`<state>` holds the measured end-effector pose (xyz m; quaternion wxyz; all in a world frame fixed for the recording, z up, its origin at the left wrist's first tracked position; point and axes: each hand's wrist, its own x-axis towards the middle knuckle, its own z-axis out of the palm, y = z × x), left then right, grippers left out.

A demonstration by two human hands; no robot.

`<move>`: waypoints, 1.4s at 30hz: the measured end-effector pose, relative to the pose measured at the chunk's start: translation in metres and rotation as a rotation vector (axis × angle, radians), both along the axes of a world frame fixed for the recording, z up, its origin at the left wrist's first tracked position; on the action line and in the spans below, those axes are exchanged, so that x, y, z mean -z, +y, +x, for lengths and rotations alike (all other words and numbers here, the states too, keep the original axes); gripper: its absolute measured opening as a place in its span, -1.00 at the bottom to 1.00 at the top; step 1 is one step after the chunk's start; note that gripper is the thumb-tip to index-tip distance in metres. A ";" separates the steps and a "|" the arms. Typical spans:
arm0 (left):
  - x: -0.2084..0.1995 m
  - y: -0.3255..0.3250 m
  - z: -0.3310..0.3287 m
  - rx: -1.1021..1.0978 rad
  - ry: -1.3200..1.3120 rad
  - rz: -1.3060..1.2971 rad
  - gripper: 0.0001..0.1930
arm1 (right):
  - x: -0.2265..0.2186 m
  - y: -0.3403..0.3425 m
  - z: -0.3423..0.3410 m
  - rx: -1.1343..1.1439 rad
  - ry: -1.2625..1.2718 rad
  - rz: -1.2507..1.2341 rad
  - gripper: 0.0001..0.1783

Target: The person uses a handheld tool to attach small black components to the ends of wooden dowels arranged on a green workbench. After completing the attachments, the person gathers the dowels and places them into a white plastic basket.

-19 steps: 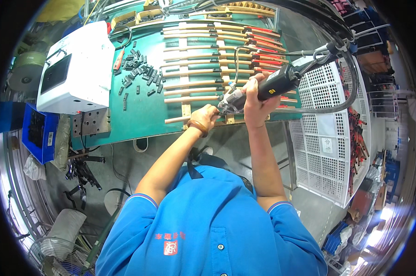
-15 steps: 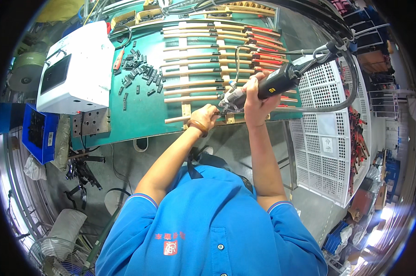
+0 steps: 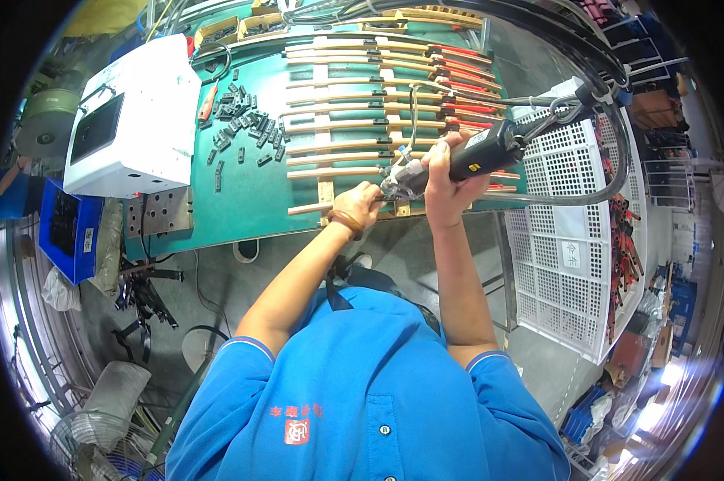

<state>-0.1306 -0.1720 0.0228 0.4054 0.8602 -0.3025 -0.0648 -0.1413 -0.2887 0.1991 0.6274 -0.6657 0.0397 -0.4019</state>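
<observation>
My right hand (image 3: 451, 180) is wrapped round a black power screwdriver (image 3: 486, 152) with a metal nose, held slanting over the near edge of the bench. The tool's tip points down and left, close to the fingers of my left hand (image 3: 357, 206). Those fingers are pinched at the nearest of several long tan strips (image 3: 314, 173) with black and red ends; what exactly they grip is hidden. The strips lie in a row across wooden rails (image 3: 323, 144). To their left, small black clips (image 3: 250, 124) are scattered on the green bench (image 3: 254, 208).
A white machine box (image 3: 137, 120) stands at the bench's left, beside an orange-handled screwdriver (image 3: 208, 103). A blue bin (image 3: 69, 232) sits lower left. At the right is a white perforated crate (image 3: 554, 264) with red and black pieces. A thick hose (image 3: 618, 160) loops behind the tool.
The power screwdriver's rear end has dropped slightly and shifted right with my right hand. The hose and cable have swung a little. My left hand is almost unmoved.
</observation>
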 end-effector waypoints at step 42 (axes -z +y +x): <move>-0.013 -0.007 0.057 0.037 -0.250 -0.087 -0.71 | -0.046 -0.009 0.059 0.015 -0.086 0.078 -0.73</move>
